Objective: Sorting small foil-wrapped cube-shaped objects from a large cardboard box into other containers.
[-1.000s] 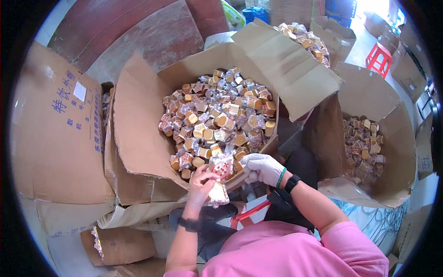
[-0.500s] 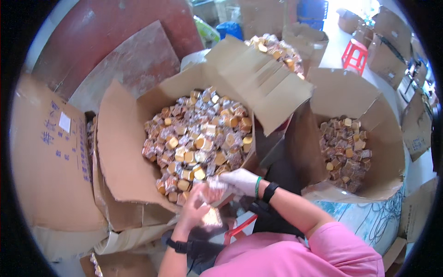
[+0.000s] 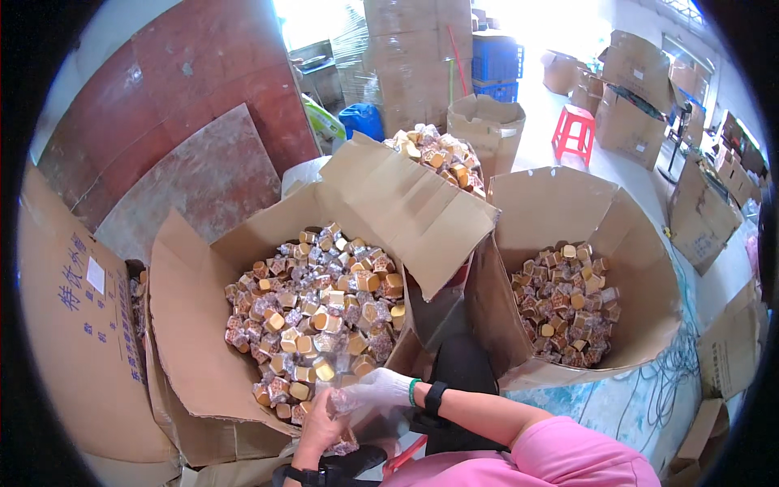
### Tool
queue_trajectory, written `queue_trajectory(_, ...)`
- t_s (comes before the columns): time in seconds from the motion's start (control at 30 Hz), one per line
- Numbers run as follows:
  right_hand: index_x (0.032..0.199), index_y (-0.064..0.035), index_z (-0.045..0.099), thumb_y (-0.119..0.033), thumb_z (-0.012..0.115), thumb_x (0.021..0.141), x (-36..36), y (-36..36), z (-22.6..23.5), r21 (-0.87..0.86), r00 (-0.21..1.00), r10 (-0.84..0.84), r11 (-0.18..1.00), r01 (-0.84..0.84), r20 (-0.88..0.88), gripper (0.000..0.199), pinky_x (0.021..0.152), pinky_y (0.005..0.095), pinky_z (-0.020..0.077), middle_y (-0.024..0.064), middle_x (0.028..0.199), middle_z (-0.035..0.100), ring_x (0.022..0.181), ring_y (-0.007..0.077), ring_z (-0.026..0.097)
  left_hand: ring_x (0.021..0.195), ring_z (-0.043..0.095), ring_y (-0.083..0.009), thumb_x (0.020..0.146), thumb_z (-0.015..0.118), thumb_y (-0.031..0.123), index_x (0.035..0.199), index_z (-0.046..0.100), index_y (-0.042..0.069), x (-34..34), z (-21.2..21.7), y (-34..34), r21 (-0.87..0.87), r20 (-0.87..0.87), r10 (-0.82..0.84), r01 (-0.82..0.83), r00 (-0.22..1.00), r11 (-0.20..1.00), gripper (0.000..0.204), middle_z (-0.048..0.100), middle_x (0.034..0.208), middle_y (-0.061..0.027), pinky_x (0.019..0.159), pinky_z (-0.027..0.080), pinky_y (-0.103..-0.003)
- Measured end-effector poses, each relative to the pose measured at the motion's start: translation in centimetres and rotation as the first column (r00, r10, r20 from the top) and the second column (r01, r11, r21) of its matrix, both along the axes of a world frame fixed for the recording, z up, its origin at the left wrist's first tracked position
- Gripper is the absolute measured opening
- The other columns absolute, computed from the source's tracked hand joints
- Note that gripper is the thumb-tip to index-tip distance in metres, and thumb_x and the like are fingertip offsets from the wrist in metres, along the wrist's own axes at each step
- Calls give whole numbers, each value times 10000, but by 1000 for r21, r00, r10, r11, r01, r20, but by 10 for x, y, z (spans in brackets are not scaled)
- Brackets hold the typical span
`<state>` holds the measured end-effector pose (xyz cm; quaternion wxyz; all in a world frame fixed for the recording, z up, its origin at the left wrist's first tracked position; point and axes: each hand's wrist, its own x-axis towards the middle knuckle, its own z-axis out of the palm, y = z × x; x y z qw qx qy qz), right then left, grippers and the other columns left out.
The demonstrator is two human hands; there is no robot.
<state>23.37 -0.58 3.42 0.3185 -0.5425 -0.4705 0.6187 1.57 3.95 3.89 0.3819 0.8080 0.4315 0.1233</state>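
Note:
Over the near rim of a large open cardboard box (image 3: 191, 316), my two hands meet. My left hand (image 3: 321, 424), bare, has its fingers closed around a small piece in clear crinkled plastic (image 3: 344, 400). My right hand (image 3: 383, 388), in a white glove, pinches the same plastic from the other side; its fingertips are partly hidden. Below my left hand shows another brown wrapped piece (image 3: 347, 443), and I cannot tell what supports it. The box holds a heap of small brown and gold plastic-wrapped pieces (image 3: 316, 308).
To the right stands a second open box (image 3: 641, 284) with similar pieces (image 3: 564, 300). A cardboard flap (image 3: 414, 211) juts between the boxes, before a farther heap (image 3: 438, 154). A tall carton (image 3: 77, 325) borders the left. A red stool (image 3: 574, 134) stands farther back.
The view has tilted up, so the boxes sit lower in the picture and more of the room shows. Both hands stay together at the wrapped piece, with the left fingers closer around it.

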Motion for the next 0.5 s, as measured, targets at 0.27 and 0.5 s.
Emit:
queue_trajectory(0.27, 883, -9, 641, -538, 589, 851, 2, 1, -44, -22, 995, 79, 997, -80, -64, 532, 438, 279, 485, 43, 673, 557, 502, 144, 575, 958, 619, -317, 676, 792, 231, 1142, 555, 60, -4, 15, -10, 35, -59, 0, 2, 998, 999, 550, 646, 988, -158, 834, 482, -399)
queue_trajectory(0.5, 818, -9, 634, -534, 598, 845, -4, -12, 8, -210, 998, 52, 976, -58, -36, 527, 403, 301, 472, 32, 614, 522, 451, 154, 535, 962, 629, -282, 701, 785, 222, 1153, 541, 45, -15, 17, -13, -109, -155, 0, -17, 988, 994, 542, 653, 1019, -153, 827, 482, -381)
